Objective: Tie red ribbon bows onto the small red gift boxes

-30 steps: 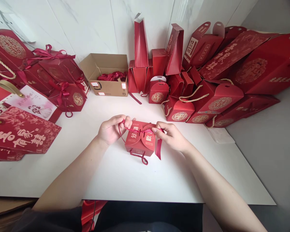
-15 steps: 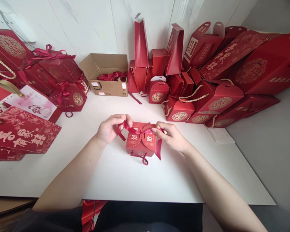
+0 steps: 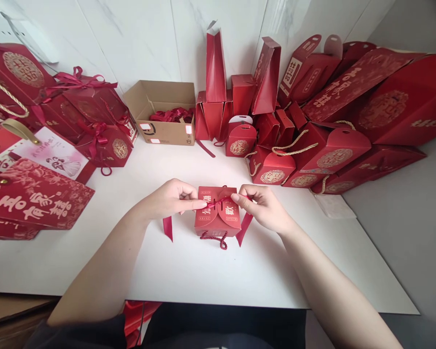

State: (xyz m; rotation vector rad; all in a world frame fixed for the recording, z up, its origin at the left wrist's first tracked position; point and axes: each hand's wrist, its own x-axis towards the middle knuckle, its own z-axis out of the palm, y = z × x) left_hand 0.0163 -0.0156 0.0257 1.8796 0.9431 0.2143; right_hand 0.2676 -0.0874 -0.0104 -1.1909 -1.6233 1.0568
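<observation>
A small red gift box (image 3: pixel 218 220) with gold lettering and rounded top flaps sits on the white table in front of me. Dark red ribbon (image 3: pixel 222 199) crosses its top, with a crossing or knot near the middle. My left hand (image 3: pixel 176 198) pinches the ribbon at the box's left side, and a tail hangs below the palm. On the right, my right hand (image 3: pixel 261 203) pinches the other stretch, its tail dropping beside the box. A twisted red cord handle (image 3: pixel 218 239) lies against the front face.
A cardboard box (image 3: pixel 163 133) holding dark red ribbon stands by the wall. Red gift boxes (image 3: pixel 276 169) are piled at the right and back. At the left, red bags (image 3: pixel 47 194) and ribbon-tied boxes (image 3: pixel 109 145) crowd the white table (image 3: pixel 189 276).
My left hand has come lower and closer to the box, its fingers now at the ribbon near the top's centre. The left tail hangs farther left. My right hand stays on its stretch.
</observation>
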